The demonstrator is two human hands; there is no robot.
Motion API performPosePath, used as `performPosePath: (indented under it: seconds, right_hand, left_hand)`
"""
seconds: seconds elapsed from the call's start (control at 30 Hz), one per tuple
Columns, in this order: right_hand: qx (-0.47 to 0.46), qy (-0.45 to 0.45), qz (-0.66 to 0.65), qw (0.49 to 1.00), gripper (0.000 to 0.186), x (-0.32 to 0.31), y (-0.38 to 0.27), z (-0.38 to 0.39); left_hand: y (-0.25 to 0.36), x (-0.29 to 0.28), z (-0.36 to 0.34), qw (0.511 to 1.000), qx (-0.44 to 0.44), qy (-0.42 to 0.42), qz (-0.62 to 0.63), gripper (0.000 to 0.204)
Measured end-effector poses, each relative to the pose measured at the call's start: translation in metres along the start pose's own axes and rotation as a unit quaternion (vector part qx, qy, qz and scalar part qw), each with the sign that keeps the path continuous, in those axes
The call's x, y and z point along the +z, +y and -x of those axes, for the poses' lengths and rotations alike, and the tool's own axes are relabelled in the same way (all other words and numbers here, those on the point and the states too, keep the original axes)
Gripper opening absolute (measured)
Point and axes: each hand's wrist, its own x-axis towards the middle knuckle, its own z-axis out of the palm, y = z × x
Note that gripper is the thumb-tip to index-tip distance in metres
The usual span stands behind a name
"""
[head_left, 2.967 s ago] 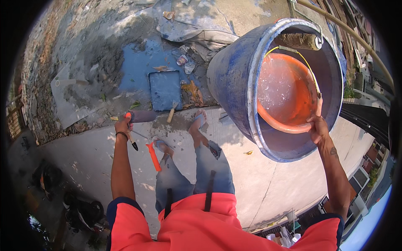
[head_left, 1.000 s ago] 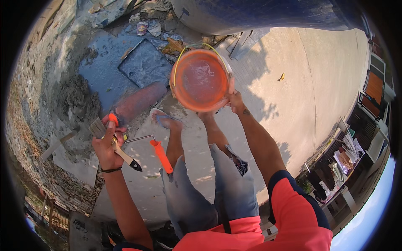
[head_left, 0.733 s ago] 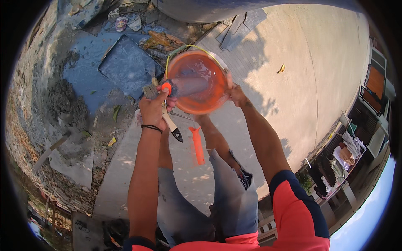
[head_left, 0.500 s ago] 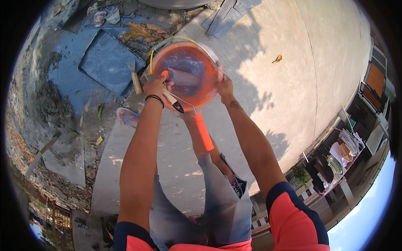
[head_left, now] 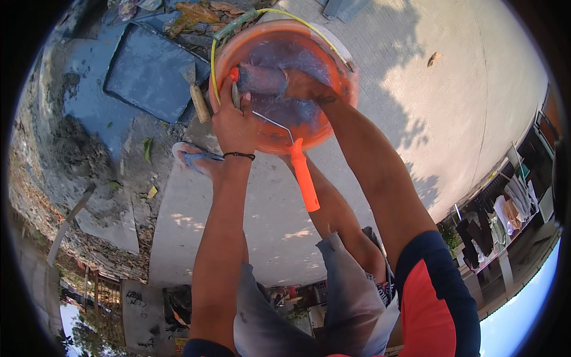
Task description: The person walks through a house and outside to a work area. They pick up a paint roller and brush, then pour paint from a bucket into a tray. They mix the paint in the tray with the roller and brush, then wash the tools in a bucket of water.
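Observation:
An orange bucket point(head_left: 343, 113) holds murky liquid. A paint roller lies across its inside, with a greyish sleeve point(head_left: 260, 80); its bent wire and orange handle point(head_left: 305, 181) hang over the near rim. At the left rim my left hand point(head_left: 234, 126) is closed on a narrow pale piece, apparently the paintbrush point(head_left: 236, 95), now mostly hidden; its fingers reach the roller's red end cap. Inside the bucket, my right hand point(head_left: 304, 87) is closed around the sleeve's right end, its fingers largely hidden.
A yellow-corded bucket handle point(head_left: 309, 27) arches over the far rim. A blue-stained tray point(head_left: 151, 74) lies to the left, with a wooden-handled scraper point(head_left: 200, 102) beside it. My sandalled foot point(head_left: 199, 159) is close to the bucket's left side. Laundry point(head_left: 505, 214) hangs at far right.
My right hand has left the bucket's right rim and reached inside to the roller sleeve. The paintbrush handle no longer shows below my left hand. The bucket appears larger and higher in view.

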Motion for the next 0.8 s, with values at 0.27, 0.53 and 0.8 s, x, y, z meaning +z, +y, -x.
performPosePath:
  seconds: [0.27, 0.53, 0.8]
  right_hand:
    - [0.019, 0.223, 0.148, 0.963, 0.045, 0.036, 0.015, 0.014]
    - [0.291, 0.371, -0.040, 0.881, 0.034, 0.098, -0.013, 0.003]
    - [0.266, -0.131, 0.063, 0.953, 0.053, 0.008, -0.029, 0.010]
  left_hand:
    - [0.000, 0.018, -0.009, 0.984, -0.037, 0.015, 0.172, 0.046]
    - [0.023, 0.004, 0.002, 0.971, -0.025, 0.042, 0.235, 0.051]
    - [0.011, -0.008, 0.016, 0.967, -0.049, -0.038, 0.248, 0.057]
